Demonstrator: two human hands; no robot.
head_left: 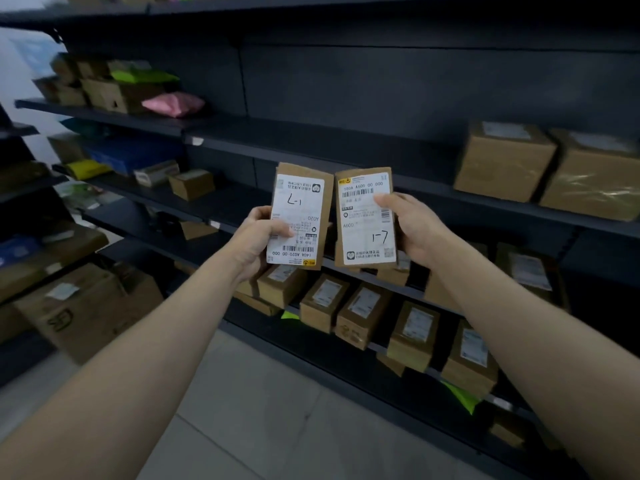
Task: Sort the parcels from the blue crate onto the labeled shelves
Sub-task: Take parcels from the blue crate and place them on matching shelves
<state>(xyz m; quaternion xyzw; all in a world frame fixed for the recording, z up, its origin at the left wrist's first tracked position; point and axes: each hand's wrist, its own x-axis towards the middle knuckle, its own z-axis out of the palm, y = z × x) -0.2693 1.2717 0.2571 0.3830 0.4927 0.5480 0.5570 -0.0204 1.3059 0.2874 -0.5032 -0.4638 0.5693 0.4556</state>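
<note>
I hold two small brown cardboard parcels up side by side in front of dark shelves. My left hand grips the left parcel, whose white label is upside down with a handwritten mark. My right hand grips the right parcel, its label upright and marked "1-7" by hand. Both labels face me. The two parcels nearly touch at their inner edges. The blue crate is out of view.
Dark metal shelving fills the view. Two large boxes sit on the upper right shelf. A row of small brown parcels lines a lower shelf. More boxes and coloured bags are at the left. Light floor tiles lie below.
</note>
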